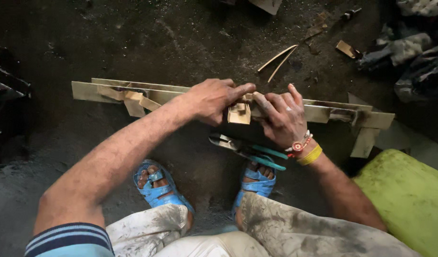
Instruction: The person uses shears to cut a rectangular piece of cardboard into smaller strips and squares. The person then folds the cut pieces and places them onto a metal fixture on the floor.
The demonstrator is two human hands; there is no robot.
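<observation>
We see the long strips [323, 112] lying on the floor [133, 38] across mid-frame, our left hand [213, 100] and right hand [283, 119] meeting on them at centre, a small block [239, 114] between them. Pliers [247, 150] lie just below, above our sandalled feet [157, 185]. Splinters [277, 59] sit upper right of centre, a cushion [409, 195] lower right.

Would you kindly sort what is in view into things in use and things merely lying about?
In use: left hand and right hand, both on the small folded piece at the long metal strips.

Lying about: pliers, loose slivers, metal offcut, green cushion.
</observation>
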